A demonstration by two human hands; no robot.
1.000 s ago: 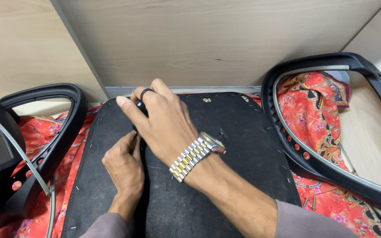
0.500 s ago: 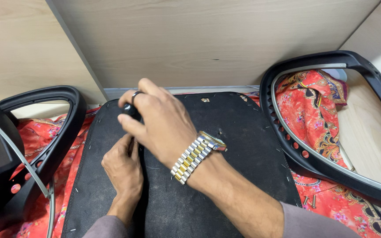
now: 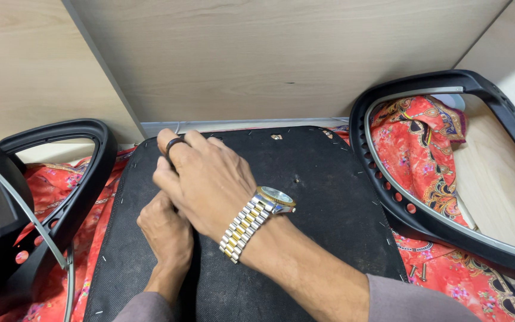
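Seat pad (image 3: 329, 209) black, flat, fabric-covered; both hands pressing.

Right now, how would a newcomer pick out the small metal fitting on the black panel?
Start at the black fabric-covered seat panel lying between the two black frames. Near its far edge, just below the wooden wall, sits a small silvery fitting. Unlike the thin staples along the rim, it is chunkier and lies inside the edge.

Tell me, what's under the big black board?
Red flowery cloth pokes out beneath the black board on both sides. What's under its middle is covered.
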